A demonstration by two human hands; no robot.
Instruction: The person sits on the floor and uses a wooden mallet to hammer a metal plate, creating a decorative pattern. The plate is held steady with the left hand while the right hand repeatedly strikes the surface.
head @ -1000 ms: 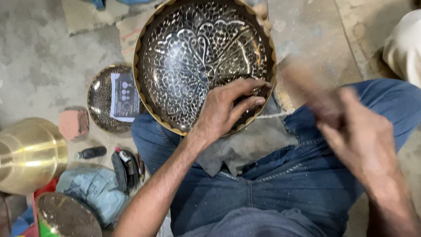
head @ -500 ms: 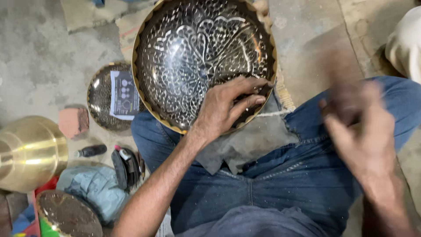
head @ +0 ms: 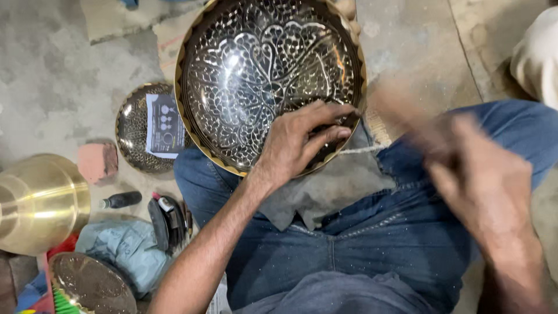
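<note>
Landmark: the large engraved brass plate [head: 256,75], round, dark with a silvery floral pattern and a scalloped gold rim; it stood tilted on the person's lap, its lower edge on a grey cloth [head: 331,186] spread over blue jeans [head: 372,244].

Far left of the plate: a plain polished brass vessel [head: 38,200] on the concrete floor [head: 52,75]; below-left of the plate, at the lower edge of view, a round hammered brass dish [head: 93,285].

Left of the plate, nearer: a reddish brick piece [head: 97,161]; a smaller engraved plate [head: 145,128], flat on the floor just beside the large plate's rim, with a printed paper [head: 165,125] lying on it.

Below-left of the plate: a small dark-handled tool [head: 121,200]; a crumpled pale blue cloth [head: 125,247]; a cluster of black tools [head: 168,221] just beside the left thigh.

On the plate: left hand [head: 299,139], fingers spread and pressed against the lower right part of the face, thumb near the rim; steadying the plate, not clenched.

Right of the plate: right hand [head: 476,174], raised above the right thigh, apart from the plate, heavily blurred; whether it was grasping something or released could not be told.

Far right of the plate: a pale fabric shape [head: 537,55] at the edge of view.
</note>
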